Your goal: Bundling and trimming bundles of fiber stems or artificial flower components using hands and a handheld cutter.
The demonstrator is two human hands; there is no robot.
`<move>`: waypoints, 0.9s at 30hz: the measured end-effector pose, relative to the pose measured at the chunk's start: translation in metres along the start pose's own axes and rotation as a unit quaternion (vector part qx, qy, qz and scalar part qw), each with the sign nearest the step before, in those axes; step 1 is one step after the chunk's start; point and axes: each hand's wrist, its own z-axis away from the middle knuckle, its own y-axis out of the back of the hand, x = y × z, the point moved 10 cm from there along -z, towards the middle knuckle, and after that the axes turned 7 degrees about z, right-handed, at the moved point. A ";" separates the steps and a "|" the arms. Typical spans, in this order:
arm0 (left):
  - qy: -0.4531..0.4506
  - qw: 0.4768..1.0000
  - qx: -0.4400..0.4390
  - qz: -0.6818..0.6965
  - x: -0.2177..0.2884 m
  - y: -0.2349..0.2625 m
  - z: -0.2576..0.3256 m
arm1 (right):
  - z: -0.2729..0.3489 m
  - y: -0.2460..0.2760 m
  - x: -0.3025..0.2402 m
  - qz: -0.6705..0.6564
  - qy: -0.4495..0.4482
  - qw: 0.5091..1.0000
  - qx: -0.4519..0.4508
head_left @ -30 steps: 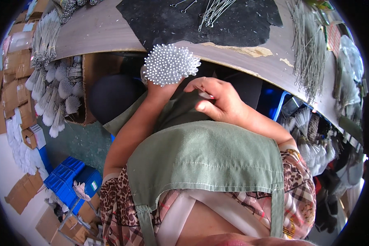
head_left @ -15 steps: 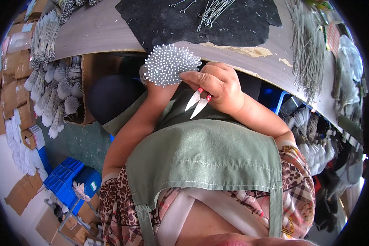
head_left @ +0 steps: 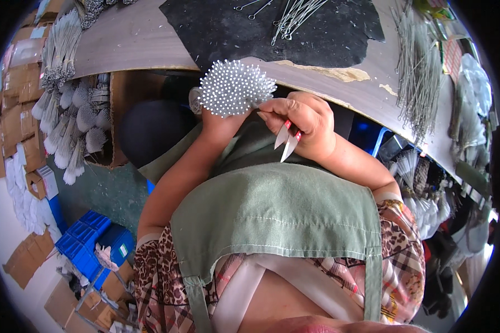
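My left hand [head_left: 224, 120] is closed round a dense bundle of thin wires with white round tips [head_left: 236, 89]. The tips spread into a dome facing up and hide most of the fingers. On its right, my right hand [head_left: 308, 119] has thumb and forefinger pinched together at the bundle's lower right edge. Whether a single wire is between these fingertips is too small to tell. Small red-handled scissors [head_left: 288, 139] are tucked in the same right hand, their two pointed blades apart and aimed down toward the green apron [head_left: 278, 205].
Ahead is a grey table [head_left: 133, 41] with a chipped edge, a black mat [head_left: 222, 30] and looped metal wires [head_left: 294, 19]. Wire bundles [head_left: 419, 72] hang over its right side. More white-tipped bundles [head_left: 75, 119] fill the left, by cardboard boxes [head_left: 22, 83] and blue bins [head_left: 86, 238].
My right hand has shifted slightly right, its fingertips moving from over the white tips to the bundle's edge. The scissors moved with it. The bundle has shifted slightly right.
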 end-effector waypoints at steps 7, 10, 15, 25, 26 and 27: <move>0.036 0.999 -0.004 0.018 0.000 0.001 -0.001 | 0.000 0.002 -0.011 0.027 0.017 0.999 0.019; 0.057 0.996 -0.016 0.063 -0.008 -0.004 0.001 | 0.002 -0.003 -0.008 0.035 0.009 0.999 0.014; 0.034 0.998 0.003 0.049 0.000 0.002 0.000 | 0.004 -0.011 -0.002 0.071 -0.008 0.997 -0.006; 0.150 0.966 0.024 0.210 -0.012 0.001 0.009 | 0.004 -0.013 0.004 0.041 -0.033 0.999 -0.005; 0.134 0.968 0.033 0.207 -0.009 0.004 0.007 | 0.003 -0.013 0.004 0.041 -0.033 0.999 -0.006; 0.134 0.968 0.034 0.208 -0.008 0.002 0.007 | 0.003 -0.013 0.002 0.054 -0.019 0.998 -0.009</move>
